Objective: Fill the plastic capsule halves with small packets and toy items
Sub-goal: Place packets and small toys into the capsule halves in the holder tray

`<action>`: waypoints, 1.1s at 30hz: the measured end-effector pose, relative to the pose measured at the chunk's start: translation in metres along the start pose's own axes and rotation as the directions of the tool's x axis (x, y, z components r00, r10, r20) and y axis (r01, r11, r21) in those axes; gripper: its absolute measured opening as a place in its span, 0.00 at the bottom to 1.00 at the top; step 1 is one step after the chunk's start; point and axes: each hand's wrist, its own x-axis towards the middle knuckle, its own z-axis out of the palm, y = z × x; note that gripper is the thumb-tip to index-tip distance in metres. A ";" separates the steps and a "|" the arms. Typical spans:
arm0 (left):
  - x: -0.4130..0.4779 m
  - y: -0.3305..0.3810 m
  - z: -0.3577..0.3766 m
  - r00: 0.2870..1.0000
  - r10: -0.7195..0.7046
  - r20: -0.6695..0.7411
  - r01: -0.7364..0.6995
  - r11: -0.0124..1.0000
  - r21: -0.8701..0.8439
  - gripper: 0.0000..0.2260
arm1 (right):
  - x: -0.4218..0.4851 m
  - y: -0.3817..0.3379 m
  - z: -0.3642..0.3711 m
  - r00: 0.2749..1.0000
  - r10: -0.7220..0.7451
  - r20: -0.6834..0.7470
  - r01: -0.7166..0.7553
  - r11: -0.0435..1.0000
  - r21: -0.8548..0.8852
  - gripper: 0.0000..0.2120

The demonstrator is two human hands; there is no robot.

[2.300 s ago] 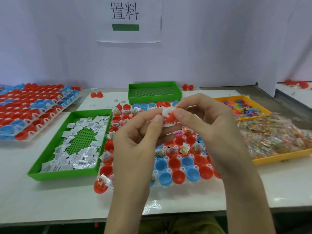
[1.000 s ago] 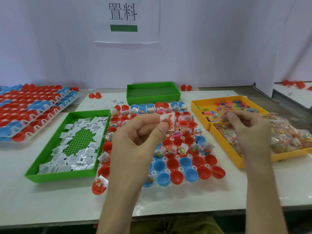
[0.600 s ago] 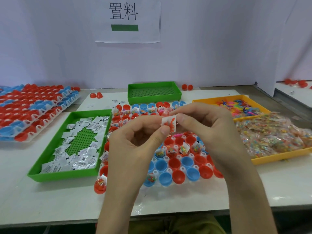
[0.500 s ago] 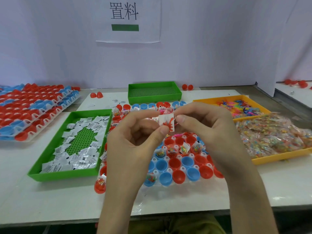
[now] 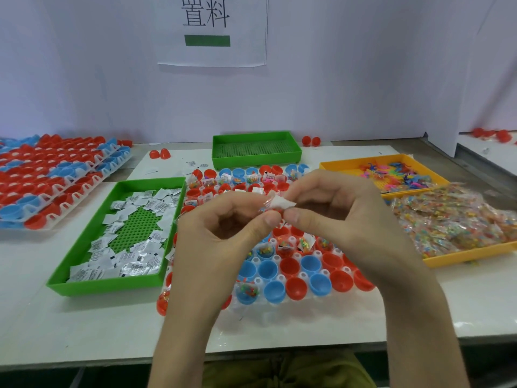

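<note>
Head view, frame centre: left grip (image 5: 219, 239) and right grip (image 5: 344, 219) are both pinching one small white packet (image 5: 282, 203) between thumb and forefinger (thumb tips nearly touching). The packet is hovering above the capsule halves (image 5: 289, 267), red and blue, sitting in rows on the desk (image 5: 70, 326). A green tray (image 5: 106, 287) of white packets is lying at left, an orange tray (image 5: 461, 256) of toy bags at right.
</note>
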 end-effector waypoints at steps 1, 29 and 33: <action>0.000 0.000 -0.001 1.000 -0.001 0.008 0.001 1.000 0.008 0.05 | 0.000 0.000 0.000 1.000 0.004 0.014 -0.004 1.000 -0.014 0.07; -0.006 -0.030 -0.012 0.835 -0.406 0.372 0.009 0.686 0.728 0.31 | -0.012 0.021 0.008 0.963 0.076 0.260 0.088 0.819 -0.566 0.17; -0.004 -0.032 -0.010 0.831 -0.433 0.349 0.027 0.658 0.752 0.34 | -0.016 0.028 0.013 0.961 0.083 0.263 0.085 0.818 -0.569 0.24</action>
